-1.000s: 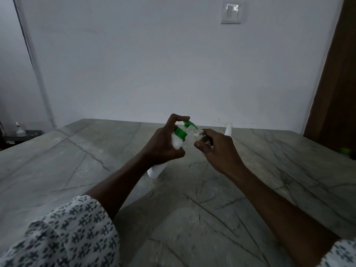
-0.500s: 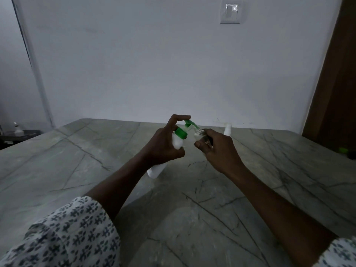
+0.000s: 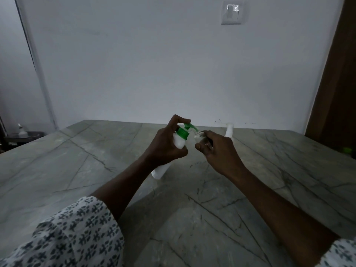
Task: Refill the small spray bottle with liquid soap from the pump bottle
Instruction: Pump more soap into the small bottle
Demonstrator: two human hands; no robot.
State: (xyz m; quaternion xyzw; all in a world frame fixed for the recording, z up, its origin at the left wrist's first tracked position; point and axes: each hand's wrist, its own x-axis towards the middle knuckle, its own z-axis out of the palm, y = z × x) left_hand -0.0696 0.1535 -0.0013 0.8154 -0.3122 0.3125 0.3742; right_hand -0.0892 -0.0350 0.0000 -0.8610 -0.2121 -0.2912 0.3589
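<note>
Both hands (image 3: 165, 147) unmoved, pump nozzle (image 3: 192, 128) still over spray bottle (image 3: 200, 136).

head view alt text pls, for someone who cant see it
Over a grey marble table, the left hand tilts a white pump bottle, forefinger on its green pump head, spout at the mouth of a small clear spray bottle held in the right hand. A white spray cap stands behind.

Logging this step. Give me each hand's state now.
Left hand: closed on the pump bottle, forefinger on its green pump.
Right hand: closed on the small spray bottle.
</note>
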